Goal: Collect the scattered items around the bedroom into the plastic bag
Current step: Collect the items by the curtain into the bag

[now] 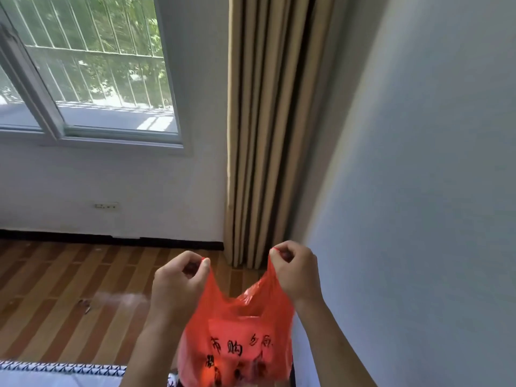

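Two hands hold a red plastic bag (237,331) up in front of the person, one handle each. The left hand (178,286) pinches the left handle between thumb and curled fingers; the right hand (296,269) pinches the right handle the same way. Black printed characters mark the bag's front, and it seems to bulge with contents, though these are blurred. Behind hang a beige curtain (268,121), a window (83,65) and wooden floor (55,289).

Single head-worn view, looking forward and down, close over both hands (237,277)
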Motion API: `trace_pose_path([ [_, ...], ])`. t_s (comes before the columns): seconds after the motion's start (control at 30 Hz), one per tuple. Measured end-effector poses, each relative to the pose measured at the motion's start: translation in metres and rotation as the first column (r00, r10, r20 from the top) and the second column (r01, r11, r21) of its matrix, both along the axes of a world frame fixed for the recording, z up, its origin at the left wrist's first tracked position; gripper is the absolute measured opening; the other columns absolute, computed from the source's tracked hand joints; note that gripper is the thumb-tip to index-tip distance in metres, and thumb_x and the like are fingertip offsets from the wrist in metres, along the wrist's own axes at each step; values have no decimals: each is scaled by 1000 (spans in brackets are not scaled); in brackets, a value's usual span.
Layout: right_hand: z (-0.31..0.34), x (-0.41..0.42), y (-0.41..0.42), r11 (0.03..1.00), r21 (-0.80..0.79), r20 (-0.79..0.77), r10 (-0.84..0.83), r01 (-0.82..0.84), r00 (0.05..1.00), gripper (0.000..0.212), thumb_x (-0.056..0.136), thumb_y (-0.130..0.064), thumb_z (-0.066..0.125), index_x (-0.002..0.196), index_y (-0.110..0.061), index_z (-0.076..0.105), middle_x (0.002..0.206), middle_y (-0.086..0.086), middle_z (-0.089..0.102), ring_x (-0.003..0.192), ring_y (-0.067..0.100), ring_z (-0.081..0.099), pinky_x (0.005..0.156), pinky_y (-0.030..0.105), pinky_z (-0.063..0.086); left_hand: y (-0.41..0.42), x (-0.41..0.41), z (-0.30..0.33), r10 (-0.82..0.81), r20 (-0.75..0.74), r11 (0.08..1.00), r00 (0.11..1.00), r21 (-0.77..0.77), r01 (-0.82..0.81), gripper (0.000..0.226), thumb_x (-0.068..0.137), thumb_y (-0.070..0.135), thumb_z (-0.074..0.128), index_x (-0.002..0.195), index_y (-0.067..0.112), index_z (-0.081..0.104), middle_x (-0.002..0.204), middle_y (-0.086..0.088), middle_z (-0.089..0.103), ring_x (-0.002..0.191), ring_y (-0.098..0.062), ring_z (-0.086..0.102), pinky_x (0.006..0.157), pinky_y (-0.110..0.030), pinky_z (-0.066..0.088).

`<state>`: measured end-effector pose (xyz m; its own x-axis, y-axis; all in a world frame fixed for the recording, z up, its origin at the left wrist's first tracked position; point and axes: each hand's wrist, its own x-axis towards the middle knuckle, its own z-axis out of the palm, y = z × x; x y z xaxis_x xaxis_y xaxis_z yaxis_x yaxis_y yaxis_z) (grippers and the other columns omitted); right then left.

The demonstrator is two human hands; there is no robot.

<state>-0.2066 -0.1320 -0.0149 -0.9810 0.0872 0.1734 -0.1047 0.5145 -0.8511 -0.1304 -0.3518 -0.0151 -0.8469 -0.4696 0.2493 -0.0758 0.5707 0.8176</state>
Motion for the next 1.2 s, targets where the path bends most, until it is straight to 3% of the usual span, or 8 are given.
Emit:
trace_pose_path([
  [0.3, -37, -85, -16, 997, 2, 95, 79, -80, 992, 14, 87, -21, 74, 73, -24, 75, 67, -13, 71, 70, 4, 68, 69, 35, 60, -8, -39, -35, 115, 147, 992, 982, 25, -120, 23, 87, 23, 80, 68, 30, 69, 70, 23, 69, 72, 1, 67, 57, -11, 41],
  [0.47, -57, -125, -21, 995, 11, 116, 102, -104, 988, 16, 91, -21, 73, 76, -23, 75, 70, -12, 72, 73, 5, 69, 69, 35, 62, -21, -79, -58, 112, 171, 991, 979, 52, -122, 24, 87, 25, 80, 67, 32, 68, 67, 18, 69, 67, -2, 67, 61, -28, 52],
  [0.63, -83, -166, -25, 996, 40, 173, 76, -84, 982, 16, 94, -20, 72, 79, -24, 74, 72, -11, 72, 73, 3, 68, 60, 13, 52, -30, -140, -83, 32, 195, 995, 980, 90, -50, 23, 88, 24, 78, 68, 29, 69, 67, 17, 69, 69, -4, 68, 60, -27, 52],
  [0.7, -97, -183, -28, 996, 72, 212, 43, -60, 976, 15, 93, -21, 72, 79, -24, 74, 72, -11, 71, 73, 4, 68, 59, 11, 48, -39, -166, -97, -7, 226, 994, 974, 106, -18, 22, 88, 23, 78, 70, 29, 69, 69, 18, 69, 71, -3, 68, 61, -26, 53],
  [0.9, -154, -250, -46, 993, 118, 325, -34, -5, 945, 17, 93, -22, 73, 77, -25, 74, 70, -12, 72, 73, 5, 69, 62, 25, 58, -78, -242, -163, -75, 350, 994, 934, 95, 45, 23, 87, 26, 79, 69, 27, 66, 65, 14, 67, 64, -5, 65, 62, -35, 54],
  [1.03, -207, -287, -49, 994, 107, 395, -55, 13, 917, 18, 91, -19, 73, 74, -23, 74, 67, -12, 71, 70, 6, 69, 65, 32, 59, -93, -281, -212, -172, 443, 978, 880, -32, 207, 22, 82, 47, 64, 72, 27, 62, 66, 15, 63, 63, -5, 61, 57, -34, 52],
  [1.2, -289, -315, -34, 994, 107, 456, -80, 34, 887, 20, 92, -21, 73, 72, -23, 73, 65, -9, 70, 68, 9, 68, 66, 35, 59, -86, -324, -276, -289, 535, 923, 794, -63, 379, 25, 82, 53, 56, 75, 29, 60, 70, 18, 61, 68, -4, 61, 59, -31, 51],
])
